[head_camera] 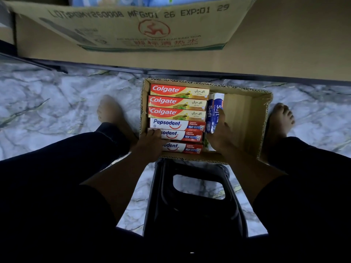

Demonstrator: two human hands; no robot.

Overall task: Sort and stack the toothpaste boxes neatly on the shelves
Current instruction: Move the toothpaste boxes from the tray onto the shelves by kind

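An open cardboard tray [245, 118] sits on the floor between my feet. Inside lie three Colgate boxes [178, 101] in a row, with three Pepsodent boxes [177, 125] below them. Blue Safi boxes [213, 114] stand on edge at their right. My left hand [152, 143] lies over the left ends of the two nearer Pepsodent boxes, fingers curled on the middle one. My right hand [220, 133] grips the near end of the Safi boxes, thumb along their side.
A black plastic stool [195, 198] stands under me. A large brown carton [133, 25] rests on the low shelf [284, 54] ahead, its dark edge just beyond the tray. The floor is marbled grey tile [57, 103]. The tray's right half holds nothing.
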